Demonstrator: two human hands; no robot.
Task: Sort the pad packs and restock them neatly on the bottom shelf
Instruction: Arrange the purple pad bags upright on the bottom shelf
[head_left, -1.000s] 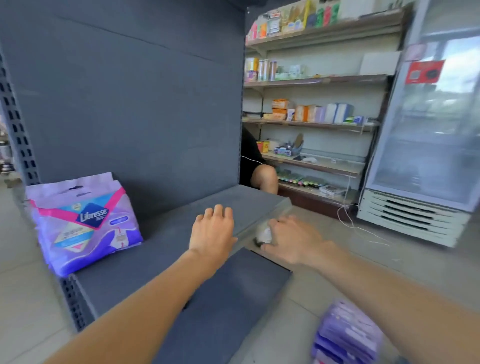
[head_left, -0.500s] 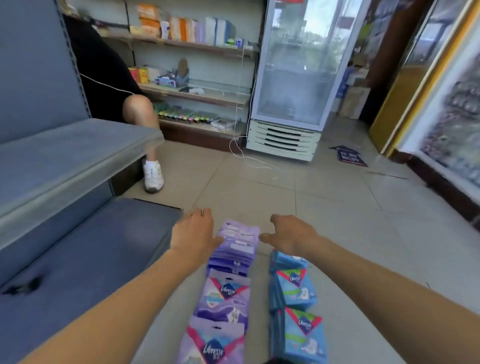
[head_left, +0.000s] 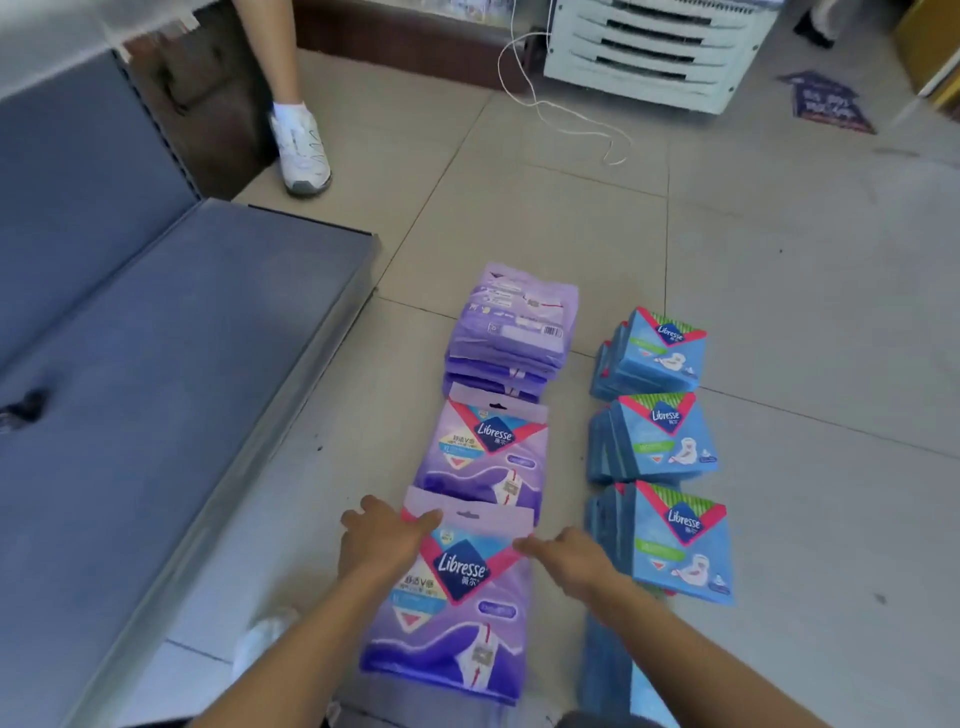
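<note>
Reaching for the nearest purple pack (head_left: 457, 587) on the floor (head_left: 779, 312): left hand (head_left: 382, 543) has its thumb on the header, and I can't tell if that grip closes underneath. Right hand (head_left: 569, 564) is loose, fingertips at the pack's right edge. Risk imo: the wrap looks slick, so a one-sided lift could let it slide out or bump the blue packs (head_left: 675, 540) just right of the right hand. Bottom shelf (head_left: 156, 415) sits left of both hands.

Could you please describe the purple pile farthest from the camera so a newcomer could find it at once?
Right of the grey bottom shelf, two rows of pad packs lie on the tiled floor: purple nearer the shelf, blue beyond. The far purple pile ends the purple row. It alone shows a barcoded back, not the Libresse logo.
</note>
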